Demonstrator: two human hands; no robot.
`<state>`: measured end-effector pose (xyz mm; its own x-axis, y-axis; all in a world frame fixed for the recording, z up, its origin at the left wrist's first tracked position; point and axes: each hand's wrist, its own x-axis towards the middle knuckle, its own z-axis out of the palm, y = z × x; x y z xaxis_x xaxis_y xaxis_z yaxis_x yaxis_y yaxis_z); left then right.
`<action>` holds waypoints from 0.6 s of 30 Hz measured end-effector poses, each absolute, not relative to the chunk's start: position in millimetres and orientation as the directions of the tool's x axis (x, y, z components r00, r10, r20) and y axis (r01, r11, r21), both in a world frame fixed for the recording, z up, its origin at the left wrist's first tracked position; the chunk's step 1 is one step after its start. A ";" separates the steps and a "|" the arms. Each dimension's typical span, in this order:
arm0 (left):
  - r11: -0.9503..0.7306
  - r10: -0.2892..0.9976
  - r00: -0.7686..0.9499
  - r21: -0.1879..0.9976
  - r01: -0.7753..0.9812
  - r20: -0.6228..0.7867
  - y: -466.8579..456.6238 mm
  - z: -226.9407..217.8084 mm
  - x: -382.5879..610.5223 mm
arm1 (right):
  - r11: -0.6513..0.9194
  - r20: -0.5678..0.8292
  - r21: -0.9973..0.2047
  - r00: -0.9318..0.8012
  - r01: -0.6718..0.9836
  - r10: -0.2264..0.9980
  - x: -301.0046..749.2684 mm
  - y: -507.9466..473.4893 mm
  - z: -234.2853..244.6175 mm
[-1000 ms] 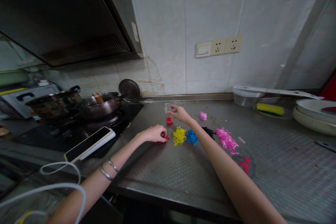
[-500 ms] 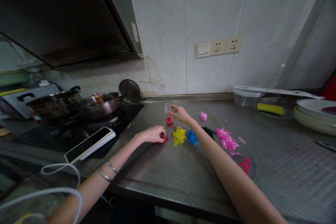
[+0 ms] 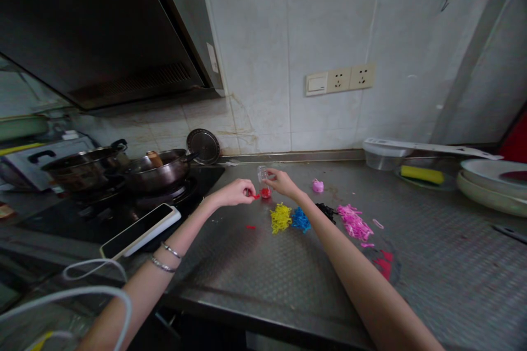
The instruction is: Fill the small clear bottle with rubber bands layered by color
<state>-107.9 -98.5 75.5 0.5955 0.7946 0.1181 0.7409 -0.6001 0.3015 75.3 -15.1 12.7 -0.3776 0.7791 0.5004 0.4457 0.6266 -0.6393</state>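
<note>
My right hand grips a small clear plastic bottle by its side, with red elastic bands lying at the bottom of it. Left of the bottle, my left hand pinches red elastic bands between thumb and fingers, just above the counter. One more red band lies alone below that hand. Small heaps of yellow bands, blue bands, black bands and pink bands form a row, partly behind my right forearm. A pink cap-like piece stands beyond them.
At left, a pot and a pan sit on the black stove, near a phone-like device and a white cable. At right are a plastic tub, a yellow sponge and stacked plates.
My left hand has lifted from the counter toward the bottle, carrying red bands and leaving one behind. My right hand still holds the bottle in about the same place.
</note>
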 end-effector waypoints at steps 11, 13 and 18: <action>-0.553 0.832 0.551 0.142 0.821 0.060 -31.7 151.4 -89.1 | 0.625 0.498 -0.661 -0.380 0.416 0.780 75.7 -15.7 13.1; -0.554 0.831 0.556 0.129 0.823 0.026 -19.0 152.9 -85.6 | 0.623 0.498 -0.660 -0.376 0.419 0.781 75.4 -16.3 13.9; -0.540 0.829 0.546 0.079 0.838 -0.122 -6.6 158.4 -72.1 | 0.639 0.512 -0.646 -0.384 0.418 0.769 74.7 -16.2 14.3</action>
<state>-72.1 -6.6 158.4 0.5456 0.8291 -0.1220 0.8380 -0.5398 0.0794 74.7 -16.2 14.3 -0.3842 0.7686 0.5115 0.4178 0.6388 -0.6461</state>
